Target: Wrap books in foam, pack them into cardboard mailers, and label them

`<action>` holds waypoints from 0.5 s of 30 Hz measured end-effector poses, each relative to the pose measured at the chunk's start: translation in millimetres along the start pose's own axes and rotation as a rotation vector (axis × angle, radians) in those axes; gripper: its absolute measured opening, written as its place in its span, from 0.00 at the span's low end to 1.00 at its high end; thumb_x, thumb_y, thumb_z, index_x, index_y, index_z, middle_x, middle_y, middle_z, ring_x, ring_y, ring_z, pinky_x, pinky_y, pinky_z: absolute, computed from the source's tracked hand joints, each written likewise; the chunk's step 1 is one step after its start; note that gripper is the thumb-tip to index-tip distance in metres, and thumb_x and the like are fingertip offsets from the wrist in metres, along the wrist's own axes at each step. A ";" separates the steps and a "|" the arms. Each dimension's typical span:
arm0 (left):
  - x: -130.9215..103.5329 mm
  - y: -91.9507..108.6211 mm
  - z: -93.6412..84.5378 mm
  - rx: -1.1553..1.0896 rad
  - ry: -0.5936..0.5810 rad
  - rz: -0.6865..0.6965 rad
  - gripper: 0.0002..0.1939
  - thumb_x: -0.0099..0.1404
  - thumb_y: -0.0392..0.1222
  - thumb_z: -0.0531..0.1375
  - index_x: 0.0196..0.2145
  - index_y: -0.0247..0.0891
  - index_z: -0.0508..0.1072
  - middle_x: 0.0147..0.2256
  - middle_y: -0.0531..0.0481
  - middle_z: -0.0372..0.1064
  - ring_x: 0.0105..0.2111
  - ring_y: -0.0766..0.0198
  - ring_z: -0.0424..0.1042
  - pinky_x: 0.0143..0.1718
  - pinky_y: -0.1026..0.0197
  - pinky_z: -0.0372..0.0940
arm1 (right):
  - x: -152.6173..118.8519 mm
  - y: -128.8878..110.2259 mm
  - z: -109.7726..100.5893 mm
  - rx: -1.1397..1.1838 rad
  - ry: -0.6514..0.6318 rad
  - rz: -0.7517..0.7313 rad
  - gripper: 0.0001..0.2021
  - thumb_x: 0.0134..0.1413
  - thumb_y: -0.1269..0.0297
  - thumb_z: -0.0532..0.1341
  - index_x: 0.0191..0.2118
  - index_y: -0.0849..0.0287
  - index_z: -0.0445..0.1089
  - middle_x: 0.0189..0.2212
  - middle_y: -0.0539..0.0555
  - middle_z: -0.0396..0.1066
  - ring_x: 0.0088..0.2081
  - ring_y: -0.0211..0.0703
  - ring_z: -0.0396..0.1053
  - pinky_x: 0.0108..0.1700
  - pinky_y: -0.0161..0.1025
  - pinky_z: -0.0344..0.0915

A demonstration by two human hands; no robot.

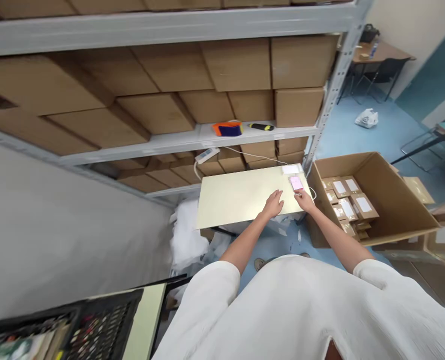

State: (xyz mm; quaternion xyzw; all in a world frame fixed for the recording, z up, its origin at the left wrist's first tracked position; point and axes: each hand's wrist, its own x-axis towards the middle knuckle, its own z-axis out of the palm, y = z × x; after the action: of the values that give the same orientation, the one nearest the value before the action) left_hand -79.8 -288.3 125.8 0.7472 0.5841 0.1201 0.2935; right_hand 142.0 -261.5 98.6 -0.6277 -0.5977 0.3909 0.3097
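A small pale yellow table (237, 197) stands in front of the shelves. My left hand (273, 204) rests over its front edge, fingers apart, with nothing in it. My right hand (304, 200) is at the table's right end, its fingertips at the lower edge of a small pink pad (296, 183); whether they grip it is too small to tell. Just behind the pad lies a white flat item (291, 169).
Metal shelves (177, 142) hold brown boxes, an orange and blue item (228, 129) and a black-yellow tool (261, 127). A large open carton (398, 200) of small boxes stands right. A black crate (105, 325) is lower left; white wrapping (188, 235) lies left below the table.
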 end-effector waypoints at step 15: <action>-224.6 -224.0 -113.8 -0.079 0.477 -0.468 0.31 0.78 0.42 0.57 0.75 0.37 0.65 0.77 0.34 0.58 0.78 0.44 0.57 0.77 0.39 0.56 | 4.7 -166.0 305.9 -0.084 -0.538 -0.529 0.17 0.68 0.59 0.60 0.56 0.54 0.79 0.59 0.62 0.79 0.49 0.52 0.81 0.60 0.55 0.77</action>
State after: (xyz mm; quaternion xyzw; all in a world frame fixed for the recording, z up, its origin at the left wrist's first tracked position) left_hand -383.9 -433.6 123.7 0.5317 0.7868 0.2438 0.1970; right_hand -205.8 -265.3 86.5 -0.3387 -0.8146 0.4235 0.2059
